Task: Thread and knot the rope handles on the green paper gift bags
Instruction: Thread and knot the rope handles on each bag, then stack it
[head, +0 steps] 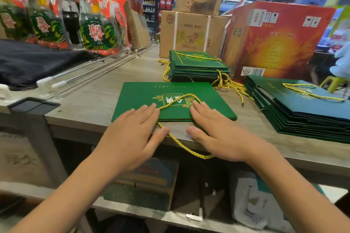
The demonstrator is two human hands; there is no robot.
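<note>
Both our hands flat, fingers spread: left hand (132,134) and right hand (216,134) press near edge of green bag (170,102) lying flat on counter (91,100). Neither pinches anything. Gold rope handle (181,145) loops off bag's near edge between hands, hanging over counter lip; second loop lies on bag face. Bag's long axis runs left-right, directly ahead. We judge both hands equally near rope.

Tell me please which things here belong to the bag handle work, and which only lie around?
Belong to the job:
green gift bag under both hands
gold rope handle
far stack of green bags
right stack of green bags
left hand, right hand

Just lying about:
SHEN ROU carton
red carton
black cloth
</note>
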